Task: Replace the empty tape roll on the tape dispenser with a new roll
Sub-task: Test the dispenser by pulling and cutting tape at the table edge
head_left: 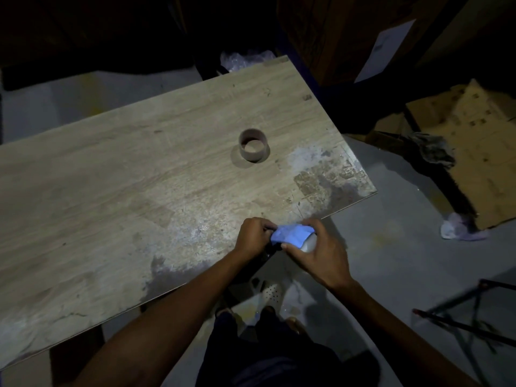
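An empty brown cardboard tape core (254,145) stands on end on the worn wooden table (125,174), right of its middle. At the table's near edge both hands meet on a blue tape dispenser (291,233) with a pale roll (309,245) showing under it. My left hand (254,236) pinches the dispenser's left end. My right hand (318,251) wraps around its right side and the roll. Most of the dispenser and roll is hidden by my fingers, and the light is dim.
Flattened cardboard (474,146) and a dark rag (431,150) lie on the floor to the right, with crumpled plastic (460,229) near them. A metal folding frame (469,319) stands at lower right. My sandalled foot (272,291) shows below the table edge.
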Available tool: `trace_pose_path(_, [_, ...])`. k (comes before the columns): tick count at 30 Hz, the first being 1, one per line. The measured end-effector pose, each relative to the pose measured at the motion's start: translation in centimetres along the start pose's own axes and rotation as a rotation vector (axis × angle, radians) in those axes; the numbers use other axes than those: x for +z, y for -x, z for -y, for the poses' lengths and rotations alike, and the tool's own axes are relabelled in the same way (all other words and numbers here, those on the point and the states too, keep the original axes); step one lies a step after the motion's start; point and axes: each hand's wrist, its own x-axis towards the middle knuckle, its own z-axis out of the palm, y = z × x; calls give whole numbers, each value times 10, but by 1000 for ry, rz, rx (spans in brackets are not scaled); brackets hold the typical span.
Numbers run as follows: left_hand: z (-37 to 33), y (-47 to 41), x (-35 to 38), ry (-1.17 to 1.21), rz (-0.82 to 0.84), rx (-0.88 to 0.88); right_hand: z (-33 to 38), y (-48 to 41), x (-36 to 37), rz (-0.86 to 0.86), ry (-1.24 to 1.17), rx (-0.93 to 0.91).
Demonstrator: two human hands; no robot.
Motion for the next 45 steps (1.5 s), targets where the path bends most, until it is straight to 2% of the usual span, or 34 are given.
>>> trace_pose_path(6, [1,-6,12,-204,30,113,4,8,5,-144,32,22])
trace_pose_path(10, [1,-10,14,-368,47,202,9,7,7,-115,106,48])
trace_pose_path(15, [18,-14,8,-600,42,441,14,10,4,-70,247,57])
trace_pose_path(19, [40,-10,6,-835,116,614,18,8,1,-35,270,25])
trace_pose_path(25, [47,-10,-2,-898,297,607,22,0,1,-16,354,-46])
trace_pose_path(33, [40,-6,-12,-867,328,638,53,-26,1,22,421,-16])
trace_pose_path(37, [43,-7,-12,-942,356,652,76,-45,3,44,501,-23])
trace_pose_path(42, [45,-10,-10,-1026,337,687,103,-73,8,146,639,19])
trace_pose_path(45, [48,-11,-8,-1029,386,628,110,-81,14,192,694,27])
